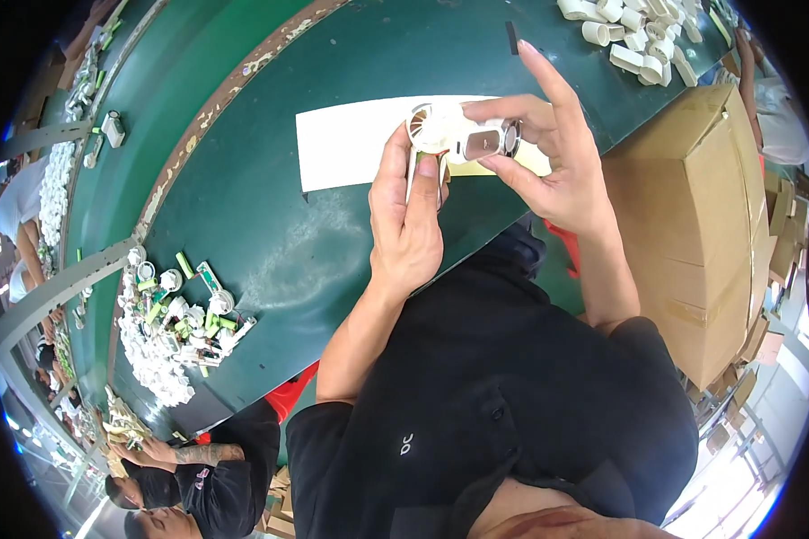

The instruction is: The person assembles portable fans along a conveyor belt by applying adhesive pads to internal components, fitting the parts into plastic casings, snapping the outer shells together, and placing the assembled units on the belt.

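Over the green tabletop, my left hand is closed around the slim lower part of a white device part with a round, ribbed, fan-like head. Its thumb presses on the stem, where a bit of green shows. My right hand pinches a white casing with a dark window and a shiny ring at its end, thumb below and fingers above. The two pieces meet or overlap; whether they are joined I cannot tell. Beneath them lies a white sheet, partly hidden by my hands.
Left on the table is a heap of small assemblies with green cylinders, beside crumpled white pieces. Cream-coloured housings are piled far right. A large cardboard box stands at my right. Co-workers sit lower left, near a red stool.
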`<action>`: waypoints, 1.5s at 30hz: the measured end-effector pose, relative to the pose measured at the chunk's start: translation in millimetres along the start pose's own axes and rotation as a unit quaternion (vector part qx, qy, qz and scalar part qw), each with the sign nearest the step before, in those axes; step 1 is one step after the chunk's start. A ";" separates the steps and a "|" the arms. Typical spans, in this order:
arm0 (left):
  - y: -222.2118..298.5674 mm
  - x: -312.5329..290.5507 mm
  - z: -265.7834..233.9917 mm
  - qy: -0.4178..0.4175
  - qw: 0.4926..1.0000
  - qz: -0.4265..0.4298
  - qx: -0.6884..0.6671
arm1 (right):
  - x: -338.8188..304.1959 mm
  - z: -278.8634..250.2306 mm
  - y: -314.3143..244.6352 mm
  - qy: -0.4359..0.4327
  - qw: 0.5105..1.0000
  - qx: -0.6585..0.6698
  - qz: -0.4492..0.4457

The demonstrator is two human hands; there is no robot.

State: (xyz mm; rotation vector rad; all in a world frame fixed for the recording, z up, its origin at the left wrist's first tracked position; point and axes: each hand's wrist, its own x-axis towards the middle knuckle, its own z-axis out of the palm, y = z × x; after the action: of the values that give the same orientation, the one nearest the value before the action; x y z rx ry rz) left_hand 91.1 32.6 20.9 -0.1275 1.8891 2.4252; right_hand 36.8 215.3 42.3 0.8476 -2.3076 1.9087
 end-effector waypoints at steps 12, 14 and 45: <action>3.2 2.8 -11.0 -0.135 0.965 -0.064 -0.215 | 15.8 0.6 -5.1 0.073 0.993 -0.017 0.093; 5.2 -2.9 -9.1 -0.129 0.978 -0.040 -0.159 | 17.3 -1.9 -4.6 0.072 0.992 -0.023 0.097; -10.1 -11.1 2.3 -0.070 0.998 -0.005 -0.007 | 33.3 -20.3 -38.5 -0.153 0.961 0.023 0.228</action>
State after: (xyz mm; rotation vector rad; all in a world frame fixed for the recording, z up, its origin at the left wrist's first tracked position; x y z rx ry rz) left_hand 103.1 37.3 12.9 0.0318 1.8084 2.3725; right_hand 18.4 217.2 93.9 0.7029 -2.8621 2.1312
